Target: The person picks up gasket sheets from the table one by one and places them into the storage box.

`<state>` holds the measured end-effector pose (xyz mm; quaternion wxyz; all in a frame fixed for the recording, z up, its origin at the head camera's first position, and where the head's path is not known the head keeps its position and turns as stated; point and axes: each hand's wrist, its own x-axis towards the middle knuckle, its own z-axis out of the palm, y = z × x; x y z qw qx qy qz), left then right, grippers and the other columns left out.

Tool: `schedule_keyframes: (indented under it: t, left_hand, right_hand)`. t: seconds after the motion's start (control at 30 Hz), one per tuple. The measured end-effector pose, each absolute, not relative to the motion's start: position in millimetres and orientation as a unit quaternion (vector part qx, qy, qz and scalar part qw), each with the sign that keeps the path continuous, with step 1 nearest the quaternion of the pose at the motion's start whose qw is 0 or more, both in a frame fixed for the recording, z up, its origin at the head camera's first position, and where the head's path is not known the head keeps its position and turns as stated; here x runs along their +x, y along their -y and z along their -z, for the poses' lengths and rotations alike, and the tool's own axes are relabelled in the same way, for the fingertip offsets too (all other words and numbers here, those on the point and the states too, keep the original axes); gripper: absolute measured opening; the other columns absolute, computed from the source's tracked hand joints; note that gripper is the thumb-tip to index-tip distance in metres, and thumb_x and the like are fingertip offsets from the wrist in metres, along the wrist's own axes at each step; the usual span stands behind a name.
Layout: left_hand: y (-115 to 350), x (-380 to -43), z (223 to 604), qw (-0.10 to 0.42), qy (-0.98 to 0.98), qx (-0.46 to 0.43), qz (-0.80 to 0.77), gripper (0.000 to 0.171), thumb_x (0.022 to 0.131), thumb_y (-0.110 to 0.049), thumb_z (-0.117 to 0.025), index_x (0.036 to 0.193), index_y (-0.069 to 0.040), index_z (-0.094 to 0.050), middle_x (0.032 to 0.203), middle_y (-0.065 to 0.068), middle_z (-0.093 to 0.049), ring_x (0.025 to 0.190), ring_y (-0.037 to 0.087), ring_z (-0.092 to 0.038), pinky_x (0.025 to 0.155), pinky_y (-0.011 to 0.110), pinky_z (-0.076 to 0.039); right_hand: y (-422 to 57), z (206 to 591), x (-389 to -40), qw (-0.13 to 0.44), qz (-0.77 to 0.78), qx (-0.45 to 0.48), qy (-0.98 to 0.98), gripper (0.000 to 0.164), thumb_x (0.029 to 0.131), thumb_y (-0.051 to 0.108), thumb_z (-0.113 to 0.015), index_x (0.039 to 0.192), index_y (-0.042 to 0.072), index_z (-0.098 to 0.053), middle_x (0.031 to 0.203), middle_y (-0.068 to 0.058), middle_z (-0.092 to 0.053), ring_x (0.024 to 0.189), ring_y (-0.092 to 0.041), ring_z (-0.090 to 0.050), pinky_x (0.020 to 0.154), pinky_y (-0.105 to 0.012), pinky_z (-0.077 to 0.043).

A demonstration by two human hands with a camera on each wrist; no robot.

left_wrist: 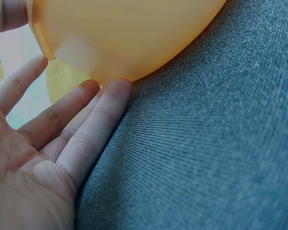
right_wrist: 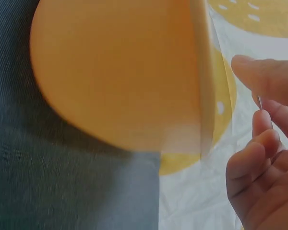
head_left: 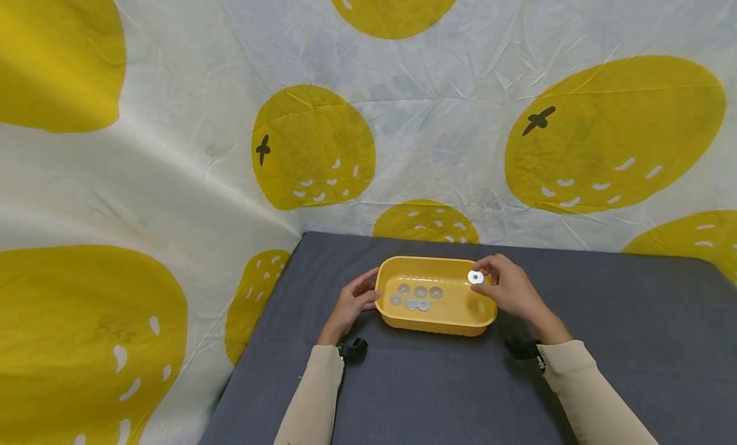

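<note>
Pinches washer (head_left: 471,277) in right hand (head_left: 509,290) above right end of yellow tray (head_left: 437,327) | touches left edge with extended fingers of left hand (head_left: 347,305) | shows room right of six loose washers (head_left: 416,293)

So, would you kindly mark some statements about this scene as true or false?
1. The right hand holds a washer. True.
2. The left hand touches the tray. True.
3. The tray is blue. False: it is yellow.
4. The cloth under the tray is dark gray. True.
5. The tray is empty. False: six other washers lie in it.
</note>
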<state>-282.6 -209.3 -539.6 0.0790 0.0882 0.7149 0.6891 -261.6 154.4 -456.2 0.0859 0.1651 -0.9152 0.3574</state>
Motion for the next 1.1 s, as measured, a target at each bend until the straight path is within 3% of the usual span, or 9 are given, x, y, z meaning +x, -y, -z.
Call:
schedule_keyframes:
  t: [0.7,1.1]
  left_hand:
    - [211,-287,539,0.086,-0.705,0.095,-0.697,0.055,0.098,-0.014,-0.068,0.147,-0.034,-0.055,0.138,0.015,-0.064,0.12,0.035,-0.067,0.089,0.034,-0.062]
    - [211,-285,544,0.084,-0.704,0.101,-0.698,0.056,0.099,-0.012,-0.066,0.151,-0.029,-0.052,0.139,0.017,-0.062,0.116,0.03,-0.069,0.089,0.034,-0.062]
  right_hand:
    - [-104,462,-271,0.069,-0.371,0.205,0.903,0.027,0.087,0.004,-0.079,0.113,0.002,-0.069,0.099,-0.012,-0.058,0.071,-0.016,-0.045,0.063,-0.026,-0.039]
    - [-79,474,-274,0.044,-0.398,0.226,0.888,0.028,0.082,0.002,-0.082,0.108,0.001,-0.071,0.096,-0.011,-0.062,0.068,-0.015,-0.046,0.063,-0.025,-0.041]
